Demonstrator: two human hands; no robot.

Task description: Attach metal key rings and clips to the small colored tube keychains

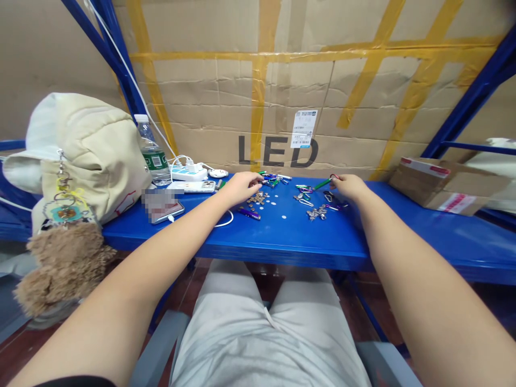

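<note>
My left hand (241, 185) reaches over the blue shelf (282, 236), its fingers curled at a cluster of small coloured pen-like pieces (271, 179) and above a pile of small round metal parts (258, 199). My right hand (350, 186) rests further right, with its fingers closed at a green piece (322, 184) and a red clip ring. Metal clips and carabiners (316, 213) lie between the hands, and a purple piece (249, 214) lies near the left wrist.
A beige bag (88, 156) with a plush charm (56, 269) sits at the left, next to a water bottle (152, 153), a power strip (187, 172) and two phones (167, 209). A cardboard wall marked LED stands behind. A small carton (439, 185) lies at the right.
</note>
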